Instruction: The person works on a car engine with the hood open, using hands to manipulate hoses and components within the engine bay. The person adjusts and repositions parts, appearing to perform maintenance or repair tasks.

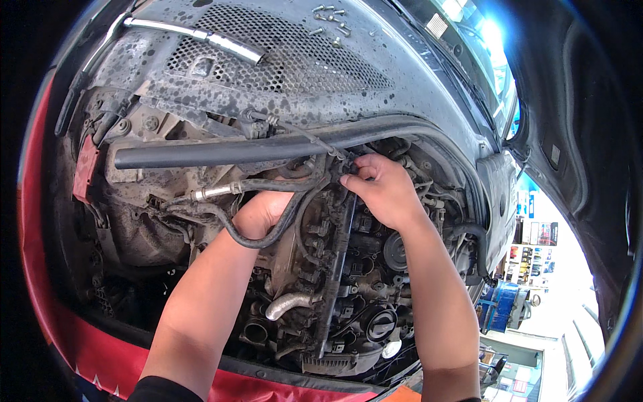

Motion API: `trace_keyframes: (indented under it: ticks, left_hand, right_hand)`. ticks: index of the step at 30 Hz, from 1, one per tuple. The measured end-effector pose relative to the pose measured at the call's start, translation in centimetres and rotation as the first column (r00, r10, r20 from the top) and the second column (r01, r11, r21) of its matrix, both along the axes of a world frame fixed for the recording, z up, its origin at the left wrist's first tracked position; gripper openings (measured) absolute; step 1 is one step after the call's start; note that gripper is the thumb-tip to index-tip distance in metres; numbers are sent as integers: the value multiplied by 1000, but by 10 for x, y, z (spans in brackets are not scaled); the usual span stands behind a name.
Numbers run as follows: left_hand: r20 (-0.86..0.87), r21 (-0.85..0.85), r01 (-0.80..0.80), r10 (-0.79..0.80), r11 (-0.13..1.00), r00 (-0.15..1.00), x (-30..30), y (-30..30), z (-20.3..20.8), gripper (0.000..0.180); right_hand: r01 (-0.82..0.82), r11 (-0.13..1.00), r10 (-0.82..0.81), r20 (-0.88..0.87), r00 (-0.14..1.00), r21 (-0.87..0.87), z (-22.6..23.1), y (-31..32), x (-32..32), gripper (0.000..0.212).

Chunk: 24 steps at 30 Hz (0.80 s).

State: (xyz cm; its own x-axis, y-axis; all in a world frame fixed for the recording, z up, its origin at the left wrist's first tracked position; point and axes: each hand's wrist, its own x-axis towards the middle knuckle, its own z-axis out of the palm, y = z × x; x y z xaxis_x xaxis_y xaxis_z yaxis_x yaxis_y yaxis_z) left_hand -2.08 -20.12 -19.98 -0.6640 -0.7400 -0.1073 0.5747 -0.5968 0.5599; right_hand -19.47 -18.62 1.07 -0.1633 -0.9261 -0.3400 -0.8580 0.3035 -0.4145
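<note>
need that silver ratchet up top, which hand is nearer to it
Left. The left hand is down among the hoses, below and right of the ratchet; the right hand is farther right.

The engine bay [134, 221] of a car carries everything here, its metal grimy and flecked with dark spots. Across its far side runs a perforated cowl panel [301, 60], and on this lie a chrome ratchet extension [201, 37] at the left and a loose cluster of small bolts [329, 20] near the top edge. Below the panel a thick black hose [221, 154] stretches crosswise over the engine [348, 281]. A red fender cover [100, 348] drapes the bay's near and left rim.
</note>
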Motion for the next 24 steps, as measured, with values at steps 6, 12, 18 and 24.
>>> trace_keyframes:
  ticks: [6, 12, 18, 24]
  left_hand:
    - [67, -43, -36, 39, 998, 997, -7, -2, -10, 48]
    - [-22, 37, -79, 80, 996, 997, -13, 4, -1, 50]
    - [-73, 106, -101, 109, 989, 991, -15, 12, 10, 52]
    - [-98, 154, -116, 132, 981, 986, -16, 16, 10, 53]
  right_hand:
    - [-4, 1000, 4, -9, 1000, 22, -1, -3, 11, 53]
    - [-81, 995, 69, -181, 981, -56, 2, 1, 27, 56]
    - [-208, 960, 180, -154, 971, -186, -5, 5, 18, 42]
    - [-226, 959, 214, -85, 973, -171, -8, 2, 11, 45]
